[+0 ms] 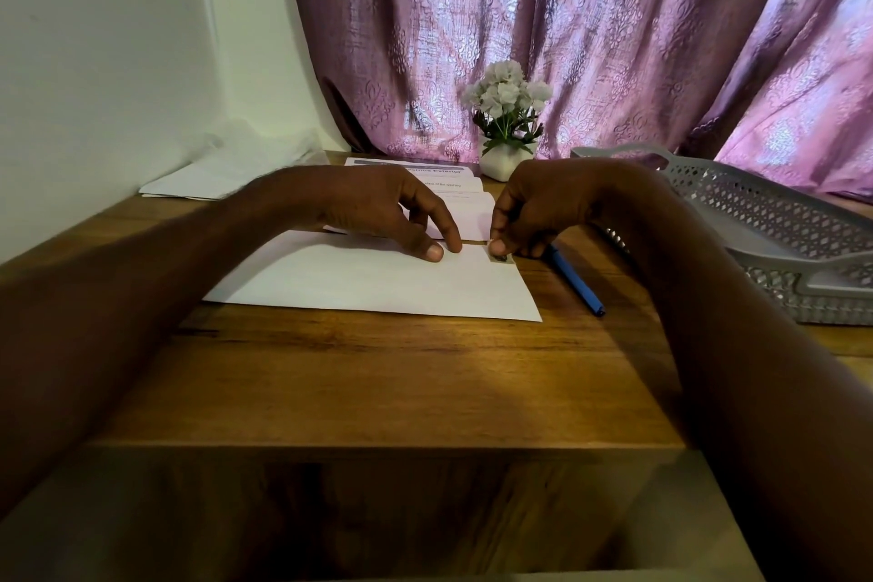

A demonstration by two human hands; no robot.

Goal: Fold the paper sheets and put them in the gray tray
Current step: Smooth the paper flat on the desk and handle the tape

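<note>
Right now my left hand pins the folded paper sheet flat on the table, fingertips spread along its far edge so it cannot slide. My right hand pinches the sheet's far right corner to line up the layers, wrist arched, fingers curled. Beyond lie more sheets; the gray tray waits at the table's right edge.
</note>
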